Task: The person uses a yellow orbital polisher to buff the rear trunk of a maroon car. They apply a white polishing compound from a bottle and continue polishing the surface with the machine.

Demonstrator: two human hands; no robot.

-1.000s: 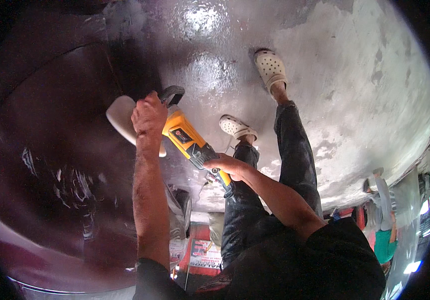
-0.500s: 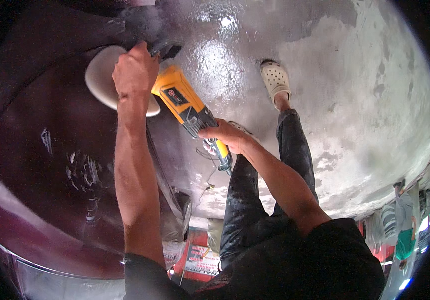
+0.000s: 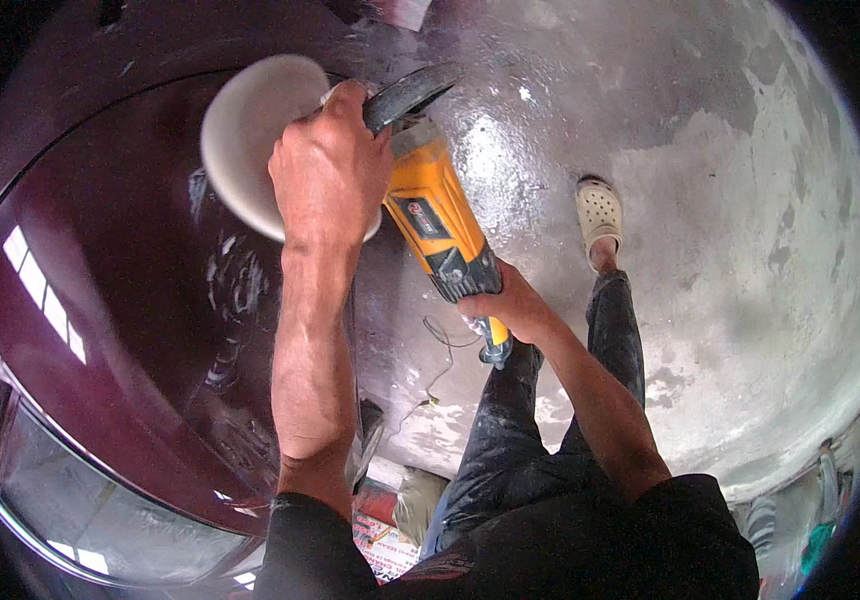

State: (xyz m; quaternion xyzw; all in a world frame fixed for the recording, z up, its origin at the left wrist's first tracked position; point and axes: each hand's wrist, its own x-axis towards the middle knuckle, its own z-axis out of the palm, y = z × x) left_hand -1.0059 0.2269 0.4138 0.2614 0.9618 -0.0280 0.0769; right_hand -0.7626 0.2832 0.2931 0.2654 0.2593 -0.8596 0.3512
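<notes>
A yellow and black car polisher hangs slanted between my two hands. My left hand is wrapped round its black front handle. My right hand grips the rear handle, its thumb over the black part of the body. The white round polishing pad shows behind my left hand, tilted against the dark maroon car panel; whether its whole face touches the paint I cannot tell. Whitish smears of compound lie on the panel below the pad.
A thin cord trails on the wet grey concrete floor. My foot in a beige clog stands to the right. The car's window glass is at lower left, and printed red and white packaging lies near my left arm.
My view has shifted, so the car and polisher sit differently in it. The pad shows more of its white face and the front handle is more visible. Both hands keep their grip.
</notes>
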